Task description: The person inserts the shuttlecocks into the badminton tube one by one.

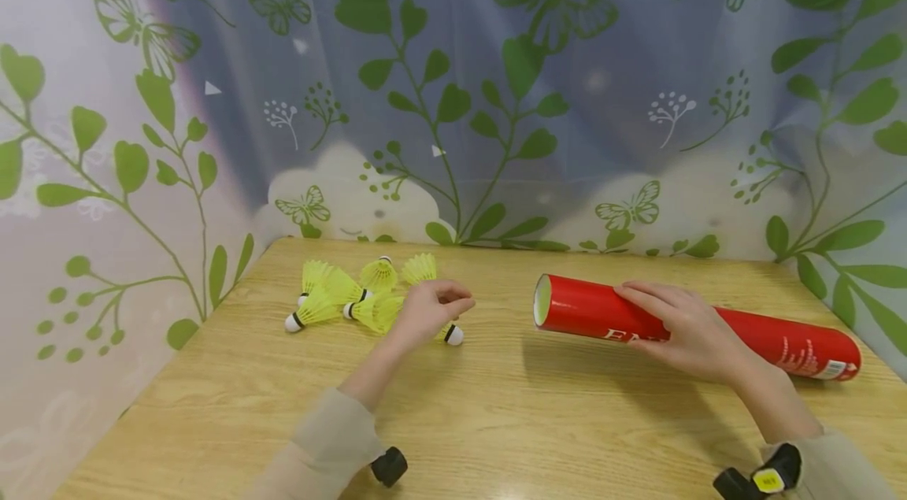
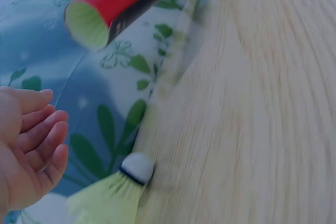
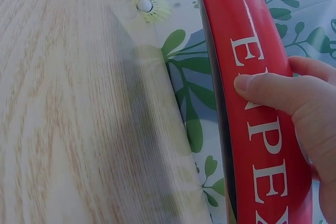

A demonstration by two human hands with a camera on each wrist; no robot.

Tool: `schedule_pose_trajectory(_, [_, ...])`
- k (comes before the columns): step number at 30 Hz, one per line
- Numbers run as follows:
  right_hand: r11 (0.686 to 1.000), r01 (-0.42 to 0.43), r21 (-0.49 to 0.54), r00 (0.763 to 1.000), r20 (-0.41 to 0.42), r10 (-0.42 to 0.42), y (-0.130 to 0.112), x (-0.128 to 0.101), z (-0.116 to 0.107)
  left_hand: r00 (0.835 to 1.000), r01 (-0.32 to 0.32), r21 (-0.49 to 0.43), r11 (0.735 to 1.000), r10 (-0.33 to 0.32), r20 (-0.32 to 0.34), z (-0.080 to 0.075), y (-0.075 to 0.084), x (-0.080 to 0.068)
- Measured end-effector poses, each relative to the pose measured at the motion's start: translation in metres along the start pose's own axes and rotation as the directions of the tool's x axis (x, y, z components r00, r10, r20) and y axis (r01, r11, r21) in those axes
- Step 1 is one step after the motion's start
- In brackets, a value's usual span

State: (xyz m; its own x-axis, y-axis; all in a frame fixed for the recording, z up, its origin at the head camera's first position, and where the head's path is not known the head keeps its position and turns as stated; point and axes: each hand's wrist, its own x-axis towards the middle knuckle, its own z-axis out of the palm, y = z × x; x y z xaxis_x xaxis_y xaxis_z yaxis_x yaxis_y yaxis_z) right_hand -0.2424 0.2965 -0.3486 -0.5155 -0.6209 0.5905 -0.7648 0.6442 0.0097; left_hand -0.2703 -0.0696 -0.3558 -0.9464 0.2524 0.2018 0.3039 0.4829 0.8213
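Note:
My right hand [image 1: 690,335] grips a red cardboard shuttlecock tube [image 1: 772,338] around its middle, thumb across the white lettering in the right wrist view. The tube's mouth [image 2: 88,24] faces left, raised above the tabletop, while the far end is lower at the right. Its inside looks pale yellow-green; whether anything sits in there I cannot tell. Between the tube and a cluster of yellow shuttlecocks [image 1: 322,307], my left hand [image 1: 428,315] hovers with loosely bent fingers and nothing in them. One shuttlecock [image 2: 137,169] lies just beyond that hand, its white cork towards the right, partly hidden in the head view.
The wooden table [image 1: 468,421] spreads beneath both hands. A patterned curtain [image 1: 453,106] with green leaves and butterflies hangs along its back edge and left side. Several shuttlecocks lie close together at the back left, some overlapping.

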Motion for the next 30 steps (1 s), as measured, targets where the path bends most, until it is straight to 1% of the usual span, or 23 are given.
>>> schedule_pose_trajectory(7, [1.000, -0.021, 0.002, 1.000, 0.009, 0.021, -0.001, 0.001, -0.002, 0.996, 0.050, 0.031, 0.998, -0.047, -0.071, -0.023, -0.017, -0.005])
schedule_pose_trajectory(10, [1.000, -0.021, -0.005, 1.000, 0.007, 0.021, -0.002, 0.001, -0.002, 0.994, 0.074, 0.038, 0.997, -0.070, -0.082, -0.029, -0.021, -0.009])
schedule_pose_trajectory(16, [1.000, -0.018, -0.009, 1.000, 0.010, 0.018, 0.000, 0.000, -0.001, 0.992, 0.084, 0.100, 0.991, -0.074, -0.101, -0.040, -0.033, -0.013])
schedule_pose_trajectory(20, [1.000, -0.027, -0.007, 0.999, 0.019, 0.027, 0.001, 0.000, -0.001, 0.989, 0.116, 0.157, 0.981, -0.100, -0.109, -0.045, -0.039, -0.016])
schedule_pose_trajectory(23, [1.000, -0.025, -0.010, 0.999, 0.024, 0.025, 0.002, 0.000, -0.001, 0.986, 0.149, 0.185, 0.971, -0.133, -0.098, -0.046, -0.042, -0.018])
schedule_pose_trajectory(27, [1.000, -0.012, -0.020, 1.000, 0.021, 0.012, 0.001, -0.001, 0.000, 0.984, 0.176, 0.197, 0.964, -0.166, -0.070, -0.045, -0.045, -0.019])
schedule_pose_trajectory(30, [1.000, -0.005, -0.020, 1.000, 0.020, 0.005, 0.001, -0.001, 0.001, 0.983, 0.184, 0.207, 0.961, -0.175, -0.061, -0.044, -0.047, -0.019])
